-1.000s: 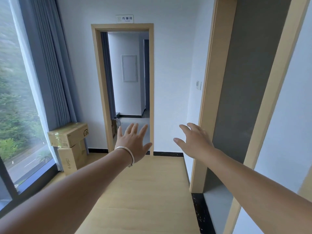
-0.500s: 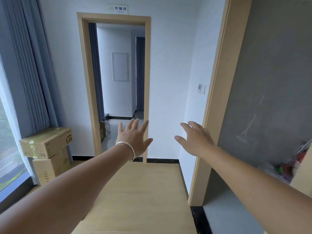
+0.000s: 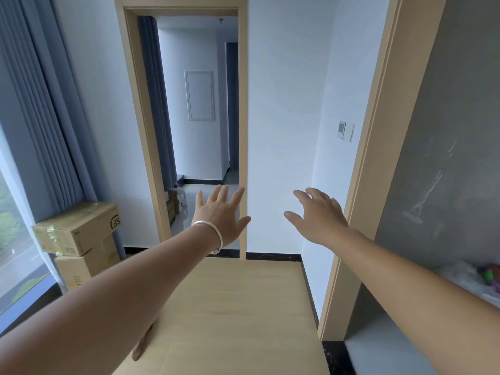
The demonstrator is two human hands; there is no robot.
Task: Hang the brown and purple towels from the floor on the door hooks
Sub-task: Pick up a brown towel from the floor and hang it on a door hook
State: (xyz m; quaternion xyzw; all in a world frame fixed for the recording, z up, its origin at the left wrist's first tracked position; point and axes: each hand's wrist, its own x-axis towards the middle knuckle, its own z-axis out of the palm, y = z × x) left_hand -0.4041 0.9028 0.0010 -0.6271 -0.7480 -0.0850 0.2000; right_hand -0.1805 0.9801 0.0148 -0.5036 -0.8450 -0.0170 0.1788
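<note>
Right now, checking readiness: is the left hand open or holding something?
Open: left hand shows spread fingers, nothing held.

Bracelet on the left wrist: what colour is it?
Silver; the thin metal bracelet circles the left wrist, clearest in the head view.

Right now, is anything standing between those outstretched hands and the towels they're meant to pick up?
That can't be judged: no brown or purple towel and no door hooks are in view. The left hand and right hand are open, holding nothing, stretched toward the open doorway.

Doorway ahead open; boxes stacked left.
</note>
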